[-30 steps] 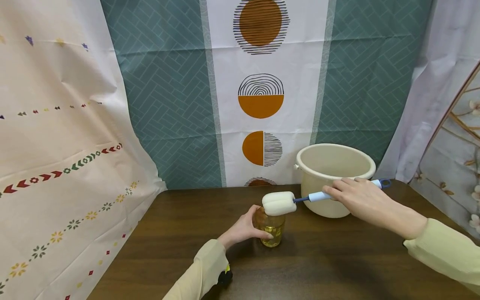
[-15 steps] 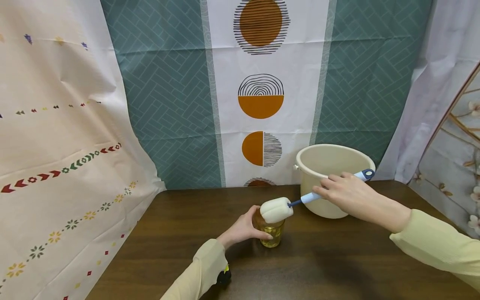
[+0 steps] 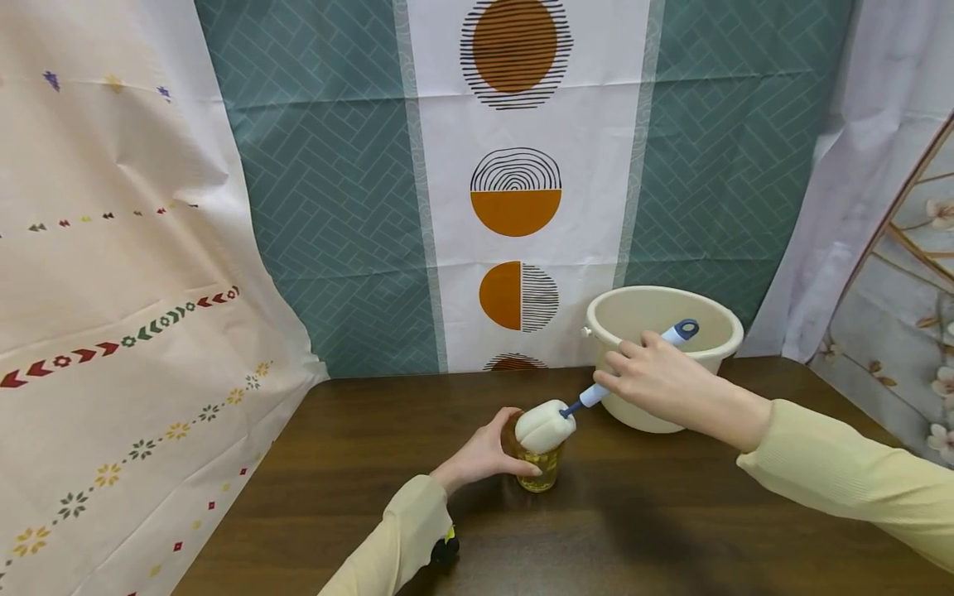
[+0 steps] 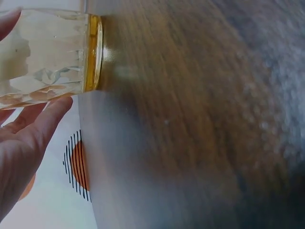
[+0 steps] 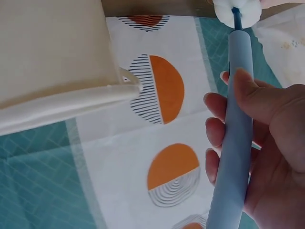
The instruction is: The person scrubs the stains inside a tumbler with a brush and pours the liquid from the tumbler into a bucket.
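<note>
A clear amber drinking glass (image 3: 542, 478) stands upright on the table, its ridged side and thick yellow base showing in the left wrist view. My left hand (image 3: 486, 453) grips it from the left, thumb in front and fingers round the back. A sponge bottle brush (image 5: 238, 129) with a light-blue handle is in my right hand (image 3: 663, 387), thumb and fingers wrapped round the handle. Its white sponge head (image 3: 546, 426) slants down to the left and overlaps the glass's mouth in the head view. The far part of the rim is hidden behind the sponge.
A cream bucket (image 3: 641, 418) stands at the back right of the dark wooden table (image 3: 358, 463), just behind my right hand. Patterned cloths hang behind the table (image 3: 343, 207) and at both sides. A small black object (image 3: 445, 550) shows beside my left sleeve.
My right hand has moved left, tilting the brush more steeply, handle end up. The sponge head has come lower, over the glass. My left hand and the glass stay in place.
</note>
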The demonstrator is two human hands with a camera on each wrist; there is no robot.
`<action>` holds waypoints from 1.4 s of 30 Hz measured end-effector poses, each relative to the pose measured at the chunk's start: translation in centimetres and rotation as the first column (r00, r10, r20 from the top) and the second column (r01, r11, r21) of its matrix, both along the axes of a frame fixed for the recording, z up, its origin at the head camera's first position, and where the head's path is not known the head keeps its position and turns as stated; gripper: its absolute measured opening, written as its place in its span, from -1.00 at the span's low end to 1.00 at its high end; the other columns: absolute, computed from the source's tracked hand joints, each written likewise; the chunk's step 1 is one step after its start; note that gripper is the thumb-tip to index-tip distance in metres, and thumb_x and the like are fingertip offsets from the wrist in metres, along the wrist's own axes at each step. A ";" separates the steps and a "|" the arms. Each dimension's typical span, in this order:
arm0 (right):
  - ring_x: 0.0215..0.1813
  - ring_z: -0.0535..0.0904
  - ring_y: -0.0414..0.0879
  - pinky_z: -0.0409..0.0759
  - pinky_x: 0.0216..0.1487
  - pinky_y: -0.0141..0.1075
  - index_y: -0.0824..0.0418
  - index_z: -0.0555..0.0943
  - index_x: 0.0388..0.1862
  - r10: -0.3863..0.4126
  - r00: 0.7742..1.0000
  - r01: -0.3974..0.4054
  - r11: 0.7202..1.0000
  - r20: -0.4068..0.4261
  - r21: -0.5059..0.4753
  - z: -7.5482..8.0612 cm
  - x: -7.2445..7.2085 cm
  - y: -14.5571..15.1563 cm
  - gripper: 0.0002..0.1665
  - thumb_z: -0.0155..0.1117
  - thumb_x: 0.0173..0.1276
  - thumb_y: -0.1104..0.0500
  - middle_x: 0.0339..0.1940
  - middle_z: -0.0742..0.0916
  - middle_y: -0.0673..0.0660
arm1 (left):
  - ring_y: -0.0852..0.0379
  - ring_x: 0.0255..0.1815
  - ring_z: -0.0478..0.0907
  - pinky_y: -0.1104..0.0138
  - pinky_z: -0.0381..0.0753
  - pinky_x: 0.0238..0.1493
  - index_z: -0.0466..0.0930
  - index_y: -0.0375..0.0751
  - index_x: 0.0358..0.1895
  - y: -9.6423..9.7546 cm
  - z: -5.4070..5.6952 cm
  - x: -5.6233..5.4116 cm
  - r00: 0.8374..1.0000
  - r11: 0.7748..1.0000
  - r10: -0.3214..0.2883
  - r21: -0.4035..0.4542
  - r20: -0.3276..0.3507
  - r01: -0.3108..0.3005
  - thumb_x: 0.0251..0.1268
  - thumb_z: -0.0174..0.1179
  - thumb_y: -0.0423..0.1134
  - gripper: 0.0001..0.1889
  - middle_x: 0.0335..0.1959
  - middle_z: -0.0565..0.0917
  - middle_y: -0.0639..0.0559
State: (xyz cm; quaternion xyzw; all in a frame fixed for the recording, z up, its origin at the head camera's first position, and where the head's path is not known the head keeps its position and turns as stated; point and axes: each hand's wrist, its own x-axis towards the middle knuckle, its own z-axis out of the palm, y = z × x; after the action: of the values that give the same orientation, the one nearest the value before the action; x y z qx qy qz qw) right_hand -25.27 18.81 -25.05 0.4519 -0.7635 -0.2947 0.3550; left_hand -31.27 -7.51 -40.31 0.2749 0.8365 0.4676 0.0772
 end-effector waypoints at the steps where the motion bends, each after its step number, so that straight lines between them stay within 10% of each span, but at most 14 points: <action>1: -0.35 0.45 0.00 0.31 -0.49 -0.21 0.15 0.55 -0.31 -0.007 1.000 0.007 1.000 -0.010 0.011 0.0 0.0 -0.2 -0.68 0.43 -0.09 0.29 -0.41 0.55 0.11 | 0.11 -0.04 0.38 0.15 0.34 -0.03 0.19 -0.10 0.19 0.0 0.0 0.0 1.000 1.000 -0.001 0.001 0.002 0.001 -0.19 0.44 -0.12 -0.19 -0.04 0.42 0.09; 9: -0.42 0.41 0.01 0.28 -0.45 -0.20 0.19 0.42 -0.46 0.011 0.997 -0.009 0.999 -0.072 0.036 0.0 -0.5 -2.1 -0.79 0.32 0.04 0.26 -0.48 0.52 0.12 | 0.12 -0.09 0.41 0.18 0.36 -0.07 0.23 -0.09 0.16 -0.2 -0.6 -0.6 1.000 1.000 -0.012 0.023 -0.022 0.012 -0.20 0.46 -0.16 -0.23 -0.07 0.45 0.10; 19: -0.41 0.39 0.02 0.29 -0.28 -0.12 0.14 0.56 -0.45 0.061 0.994 -0.056 0.997 -0.092 0.055 0.9 -1.7 -3.6 -0.90 0.33 0.06 0.23 -0.55 0.50 0.11 | 0.08 -0.13 0.43 0.20 0.37 -0.09 0.25 -0.21 0.11 0.0 2.4 1.9 1.000 0.999 -0.020 0.044 0.005 0.020 -0.14 0.42 -0.26 -0.31 -0.13 0.48 0.04; 42: -0.40 0.35 -0.03 0.23 -0.28 -0.17 0.01 0.62 -0.48 0.022 0.994 -0.003 0.984 -0.110 0.177 -0.9 -3.1 -5.2 -0.98 0.30 0.09 0.11 -0.50 0.54 0.05 | 0.11 -0.15 0.44 0.21 0.38 -0.12 0.21 -0.24 0.15 0.0 0.8 0.6 0.998 0.996 -0.047 0.072 0.041 0.044 -0.12 0.42 -0.27 -0.28 -0.14 0.48 0.05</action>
State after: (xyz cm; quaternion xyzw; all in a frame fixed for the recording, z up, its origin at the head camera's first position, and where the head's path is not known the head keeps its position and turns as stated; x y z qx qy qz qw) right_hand -28.36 13.63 -25.98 0.4692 -0.7104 -0.3840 0.3574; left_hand -30.64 -7.48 -39.49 0.2866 0.8111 0.5007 0.0959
